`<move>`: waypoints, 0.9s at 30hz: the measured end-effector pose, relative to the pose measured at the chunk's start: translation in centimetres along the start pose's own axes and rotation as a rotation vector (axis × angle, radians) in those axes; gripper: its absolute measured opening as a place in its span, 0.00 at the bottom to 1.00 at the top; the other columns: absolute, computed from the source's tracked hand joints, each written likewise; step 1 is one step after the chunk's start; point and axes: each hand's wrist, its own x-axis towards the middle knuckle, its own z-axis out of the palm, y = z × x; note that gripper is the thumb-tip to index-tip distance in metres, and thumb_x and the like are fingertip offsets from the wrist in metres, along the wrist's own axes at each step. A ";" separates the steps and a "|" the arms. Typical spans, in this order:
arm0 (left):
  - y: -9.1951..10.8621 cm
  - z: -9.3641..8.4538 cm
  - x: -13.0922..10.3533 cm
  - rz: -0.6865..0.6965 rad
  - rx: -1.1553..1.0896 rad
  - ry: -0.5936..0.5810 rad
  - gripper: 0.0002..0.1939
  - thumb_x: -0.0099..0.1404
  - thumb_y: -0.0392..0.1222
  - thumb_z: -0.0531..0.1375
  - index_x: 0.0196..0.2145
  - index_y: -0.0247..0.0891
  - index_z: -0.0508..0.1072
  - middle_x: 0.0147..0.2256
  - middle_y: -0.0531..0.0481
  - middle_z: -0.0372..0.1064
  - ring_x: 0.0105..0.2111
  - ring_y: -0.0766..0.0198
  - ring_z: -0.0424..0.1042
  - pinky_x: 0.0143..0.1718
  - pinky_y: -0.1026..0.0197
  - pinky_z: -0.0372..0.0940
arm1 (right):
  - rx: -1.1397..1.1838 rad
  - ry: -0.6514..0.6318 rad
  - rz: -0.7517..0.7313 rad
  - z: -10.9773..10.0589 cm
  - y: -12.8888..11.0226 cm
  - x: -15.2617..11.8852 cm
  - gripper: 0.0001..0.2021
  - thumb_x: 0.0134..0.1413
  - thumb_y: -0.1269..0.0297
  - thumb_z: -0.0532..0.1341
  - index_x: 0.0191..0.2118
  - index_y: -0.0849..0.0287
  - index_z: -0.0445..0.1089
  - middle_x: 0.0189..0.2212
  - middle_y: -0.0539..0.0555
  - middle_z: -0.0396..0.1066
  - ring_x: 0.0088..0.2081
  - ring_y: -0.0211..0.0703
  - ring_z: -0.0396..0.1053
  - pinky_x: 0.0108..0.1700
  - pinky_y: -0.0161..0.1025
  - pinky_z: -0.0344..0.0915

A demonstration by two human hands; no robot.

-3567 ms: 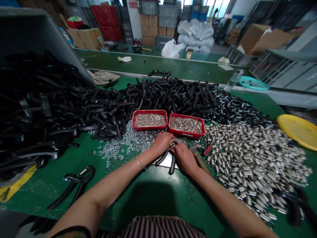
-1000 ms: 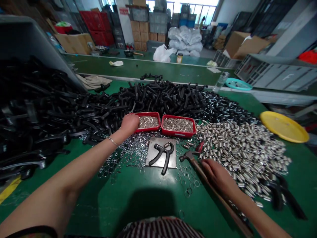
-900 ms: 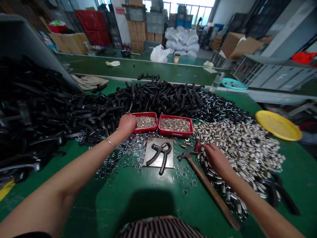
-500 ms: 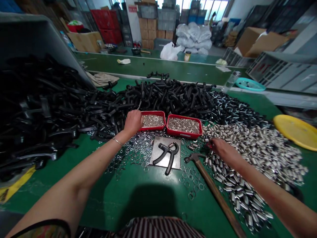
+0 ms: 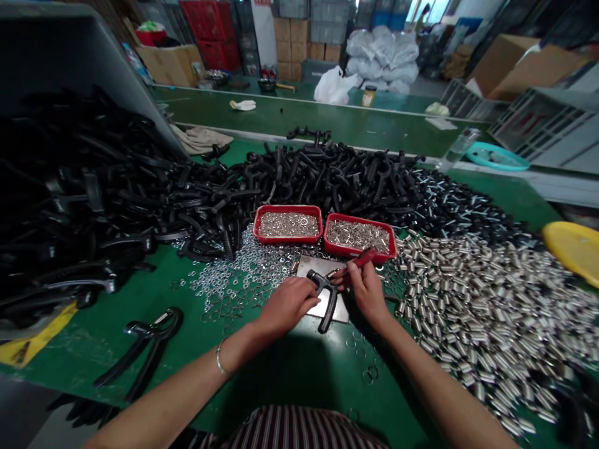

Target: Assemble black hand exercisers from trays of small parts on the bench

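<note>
A black hand grip exerciser (image 5: 330,305) lies on the square metal plate (image 5: 306,265). My left hand (image 5: 289,304) is closed around its left handle, which it largely covers. In my right hand (image 5: 369,293) is a red-handled tool (image 5: 365,255), held slantwise with its front end at the spring at the top of the exerciser; its exact kind cannot be made out. Behind the plate stand two red trays, a left tray (image 5: 287,239) and a right tray (image 5: 392,251), both with small metal parts. Another black grip exerciser (image 5: 152,337) lies at the left on the green table.
Black handles (image 5: 318,178) are heaped across the back and spill from a grey bin (image 5: 135,93) at left. Metal springs (image 5: 468,299) cover the right side. Washers (image 5: 234,274) lie scattered left of the plate. A yellow lid (image 5: 573,249) sits far right.
My left hand came from beside the left tray to the exerciser. My right hand moved left from the springs, bringing the red-handled tool to it. The view shifted; the hammer is no longer visible.
</note>
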 end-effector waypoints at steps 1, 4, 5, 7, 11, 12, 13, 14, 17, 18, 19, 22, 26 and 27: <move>0.1 0.4 -0.6 0.024 0.042 -0.001 0.05 0.70 0.41 0.59 0.36 0.37 0.72 0.43 0.46 0.75 0.45 0.56 0.72 0.50 0.51 0.65 | -0.005 0.005 -0.007 0.0 0.2 0.1 0.13 0.65 0.48 0.54 0.42 0.52 0.57 0.36 0.55 0.77 0.31 0.47 0.77 0.31 0.44 0.75; 0.0 1.4 -1.5 0.059 0.120 0.024 0.06 0.71 0.40 0.57 0.37 0.37 0.71 0.47 0.44 0.74 0.47 0.56 0.72 0.51 0.50 0.64 | -0.026 0.009 -0.021 0.1 0.5 0.0 0.13 0.66 0.48 0.54 0.43 0.52 0.58 0.37 0.55 0.78 0.32 0.47 0.77 0.31 0.43 0.74; -0.1 1.6 -1.6 0.067 0.140 0.038 0.06 0.71 0.40 0.56 0.37 0.37 0.71 0.47 0.44 0.74 0.47 0.56 0.73 0.51 0.50 0.65 | -0.030 0.008 -0.021 0.2 0.5 -0.1 0.13 0.66 0.48 0.54 0.43 0.52 0.58 0.38 0.55 0.78 0.32 0.47 0.77 0.31 0.43 0.74; -0.1 1.9 -1.6 0.080 0.172 0.067 0.07 0.72 0.40 0.55 0.37 0.37 0.71 0.46 0.44 0.74 0.47 0.56 0.73 0.50 0.50 0.65 | -0.038 0.014 -0.019 0.4 0.5 -0.1 0.13 0.66 0.48 0.54 0.43 0.52 0.58 0.38 0.56 0.78 0.33 0.48 0.77 0.31 0.43 0.73; -0.1 2.1 -1.4 0.085 0.172 0.104 0.07 0.72 0.39 0.56 0.37 0.37 0.71 0.45 0.44 0.75 0.46 0.57 0.73 0.49 0.51 0.67 | -0.121 0.031 -0.038 0.7 0.5 -0.1 0.14 0.66 0.48 0.53 0.44 0.52 0.59 0.38 0.56 0.78 0.35 0.49 0.77 0.33 0.43 0.72; -0.1 2.1 -1.4 0.086 0.168 0.109 0.07 0.71 0.39 0.56 0.37 0.37 0.71 0.45 0.45 0.75 0.45 0.57 0.73 0.49 0.52 0.67 | -0.150 0.033 -0.046 0.8 0.5 -0.1 0.13 0.66 0.48 0.53 0.44 0.53 0.59 0.38 0.56 0.78 0.35 0.49 0.77 0.34 0.43 0.72; -0.1 2.2 -1.4 0.088 0.169 0.112 0.07 0.71 0.39 0.56 0.36 0.37 0.72 0.45 0.45 0.75 0.46 0.57 0.73 0.49 0.52 0.67 | -0.176 0.035 -0.054 0.8 0.6 -0.2 0.13 0.66 0.48 0.53 0.44 0.53 0.59 0.38 0.56 0.78 0.36 0.49 0.77 0.36 0.43 0.71; -0.1 2.2 -1.5 0.090 0.173 0.114 0.07 0.71 0.39 0.56 0.36 0.37 0.72 0.45 0.45 0.75 0.46 0.57 0.73 0.49 0.52 0.67 | -0.200 0.040 -0.062 0.9 0.7 -0.2 0.13 0.67 0.49 0.52 0.44 0.53 0.59 0.38 0.55 0.78 0.36 0.49 0.77 0.37 0.43 0.71; -0.1 2.6 -1.8 0.101 0.199 0.133 0.07 0.72 0.39 0.55 0.37 0.37 0.72 0.45 0.44 0.75 0.45 0.56 0.73 0.49 0.51 0.68 | -0.305 0.046 -0.093 1.2 0.8 -0.5 0.12 0.67 0.51 0.52 0.44 0.53 0.59 0.37 0.55 0.77 0.37 0.50 0.76 0.41 0.44 0.70; -0.1 2.7 -1.9 0.109 0.210 0.144 0.08 0.72 0.39 0.54 0.38 0.36 0.72 0.45 0.43 0.75 0.46 0.56 0.73 0.49 0.51 0.68 | -0.372 0.040 -0.111 1.4 0.9 -0.5 0.11 0.67 0.51 0.52 0.43 0.53 0.59 0.36 0.56 0.77 0.37 0.51 0.76 0.41 0.44 0.69; -0.2 3.0 -2.1 0.119 0.222 0.155 0.08 0.72 0.38 0.54 0.38 0.36 0.72 0.46 0.43 0.75 0.46 0.56 0.73 0.49 0.51 0.68 | -0.447 0.027 -0.135 1.6 0.8 -0.6 0.11 0.66 0.51 0.53 0.42 0.53 0.60 0.36 0.57 0.76 0.37 0.52 0.75 0.41 0.45 0.68; -0.3 3.7 -2.7 0.148 0.271 0.192 0.09 0.72 0.37 0.53 0.38 0.35 0.73 0.48 0.40 0.74 0.47 0.54 0.73 0.48 0.49 0.68 | -0.592 -0.003 -0.187 2.2 0.6 -0.4 0.11 0.65 0.51 0.53 0.39 0.53 0.61 0.36 0.58 0.74 0.38 0.54 0.74 0.41 0.46 0.66; -0.4 4.6 -2.9 0.128 0.309 0.213 0.10 0.72 0.36 0.53 0.37 0.36 0.74 0.52 0.40 0.73 0.48 0.54 0.72 0.47 0.50 0.68 | -0.348 -0.078 -0.111 2.8 -0.1 -0.2 0.09 0.67 0.52 0.51 0.41 0.51 0.57 0.32 0.51 0.75 0.28 0.46 0.71 0.33 0.41 0.66; -0.2 4.7 -2.9 0.105 0.309 0.201 0.10 0.72 0.36 0.53 0.37 0.36 0.74 0.52 0.41 0.73 0.47 0.55 0.72 0.47 0.51 0.68 | -0.286 -0.099 -0.103 3.0 -0.4 -0.3 0.09 0.67 0.53 0.51 0.42 0.51 0.57 0.33 0.51 0.75 0.26 0.44 0.70 0.32 0.41 0.65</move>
